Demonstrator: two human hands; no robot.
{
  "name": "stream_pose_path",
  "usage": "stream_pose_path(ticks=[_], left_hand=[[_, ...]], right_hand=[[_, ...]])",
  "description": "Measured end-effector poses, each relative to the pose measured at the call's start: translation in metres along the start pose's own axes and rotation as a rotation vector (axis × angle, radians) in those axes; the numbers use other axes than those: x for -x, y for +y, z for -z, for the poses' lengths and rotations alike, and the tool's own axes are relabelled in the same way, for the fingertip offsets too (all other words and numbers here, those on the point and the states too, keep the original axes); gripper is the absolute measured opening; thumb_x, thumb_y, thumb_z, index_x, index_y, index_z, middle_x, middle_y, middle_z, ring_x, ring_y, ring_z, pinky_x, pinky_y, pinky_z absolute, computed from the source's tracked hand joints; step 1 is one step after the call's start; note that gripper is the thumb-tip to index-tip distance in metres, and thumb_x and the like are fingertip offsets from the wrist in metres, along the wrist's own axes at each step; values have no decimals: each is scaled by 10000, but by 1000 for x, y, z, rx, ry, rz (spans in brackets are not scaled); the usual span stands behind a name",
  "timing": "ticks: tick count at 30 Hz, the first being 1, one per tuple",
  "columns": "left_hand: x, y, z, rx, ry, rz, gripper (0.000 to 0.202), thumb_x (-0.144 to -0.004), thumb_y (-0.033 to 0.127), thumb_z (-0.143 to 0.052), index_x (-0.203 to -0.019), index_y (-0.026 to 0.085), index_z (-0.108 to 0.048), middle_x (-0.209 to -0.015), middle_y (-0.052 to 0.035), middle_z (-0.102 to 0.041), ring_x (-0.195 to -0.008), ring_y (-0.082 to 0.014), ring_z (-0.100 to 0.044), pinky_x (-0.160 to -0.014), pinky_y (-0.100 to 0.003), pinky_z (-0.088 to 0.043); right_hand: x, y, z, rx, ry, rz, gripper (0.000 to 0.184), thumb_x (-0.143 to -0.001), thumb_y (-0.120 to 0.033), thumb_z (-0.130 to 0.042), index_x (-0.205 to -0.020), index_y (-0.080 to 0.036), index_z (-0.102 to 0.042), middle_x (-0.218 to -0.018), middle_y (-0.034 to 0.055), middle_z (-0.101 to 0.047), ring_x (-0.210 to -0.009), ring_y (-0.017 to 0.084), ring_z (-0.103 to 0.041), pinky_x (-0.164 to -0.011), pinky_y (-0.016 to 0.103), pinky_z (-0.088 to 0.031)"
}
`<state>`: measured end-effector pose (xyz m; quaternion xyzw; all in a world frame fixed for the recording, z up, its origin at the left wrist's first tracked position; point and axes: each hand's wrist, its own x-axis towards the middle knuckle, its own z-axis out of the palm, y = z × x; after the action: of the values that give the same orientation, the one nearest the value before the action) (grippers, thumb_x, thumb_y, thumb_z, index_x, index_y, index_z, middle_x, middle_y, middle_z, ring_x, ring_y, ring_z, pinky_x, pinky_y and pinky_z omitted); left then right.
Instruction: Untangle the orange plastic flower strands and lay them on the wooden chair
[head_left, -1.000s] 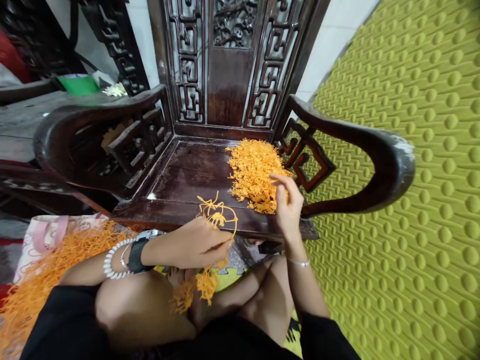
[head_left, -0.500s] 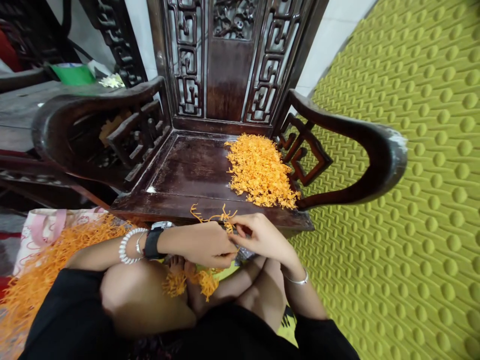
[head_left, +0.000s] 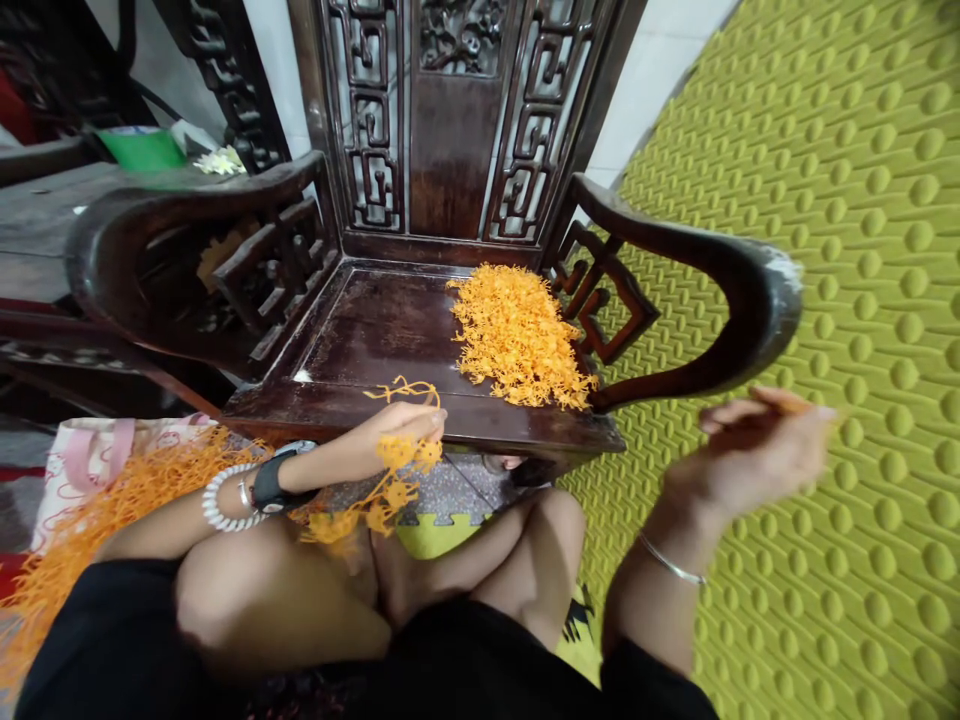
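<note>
My left hand grips a tangled orange plastic strip that dangles down over my crossed legs, just in front of the chair's seat edge. My right hand is out to the right over the green mat, blurred by motion, pinching a small orange piece between thumb and fingers. A pile of small orange pieces lies on the right side of the dark wooden chair seat.
The carved chair has curved armrests on the left and on the right. A heap of orange strips lies on a pink bag at my left. A bumpy green mat covers the floor at right. A green container sits at the far left.
My right hand left the strip at my left hand and swung out to the right with a small orange piece. My left hand lifted slightly toward the seat edge.
</note>
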<state>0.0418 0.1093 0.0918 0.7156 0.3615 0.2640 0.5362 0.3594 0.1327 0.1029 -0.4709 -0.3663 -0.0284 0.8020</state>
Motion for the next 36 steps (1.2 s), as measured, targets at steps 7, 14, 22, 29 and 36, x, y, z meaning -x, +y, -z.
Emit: stream_pose_path(ticks=[7,14,22,29,36], left_hand=[[-11,8,-1,365,116,36,252,-851,380,-582,-800,166,-459,-642,59,-429,-486,-40,-322,-452,-172,-245],[-20,13,-4,467,92,-11,238,-783,323,-688,-849,143,-548,-629,59,-495,-451,-15,-347,-421,-146,-251],[-25,24,-7,534,195,-110,287,-711,312,-750,-904,131,-638,-710,7,-637,-439,-6,-393,-416,-133,-287],[-23,17,-6,174,120,-143,281,-863,357,-589,-994,120,-665,-596,21,-585,-444,-39,-427,-449,-155,-346],[-19,16,-12,-34,29,-246,270,-919,300,-519,-1121,131,-578,-581,40,-547,-441,-40,-416,-427,-139,-317]], right_hand=[[25,23,-34,904,-251,346,384,-887,-344,-390,-1138,-208,-647,-797,83,-664,-720,233,-578,-720,372,-343],[39,70,-48,936,-806,261,409,-877,-205,-343,-1203,-140,-581,-907,126,-651,-822,228,-520,-868,414,-296],[55,76,-60,888,-841,178,524,-774,-202,-469,-1290,-117,-499,-1313,202,-439,-1198,338,-388,-970,488,-315],[64,-3,-31,-245,-1224,-437,575,-904,-634,-264,-1039,-214,-633,-975,84,-661,-942,208,-618,-918,402,-472],[109,-42,-35,-425,-1318,-505,459,-835,-609,-518,-1054,-217,-611,-923,33,-636,-827,142,-599,-763,275,-500]])
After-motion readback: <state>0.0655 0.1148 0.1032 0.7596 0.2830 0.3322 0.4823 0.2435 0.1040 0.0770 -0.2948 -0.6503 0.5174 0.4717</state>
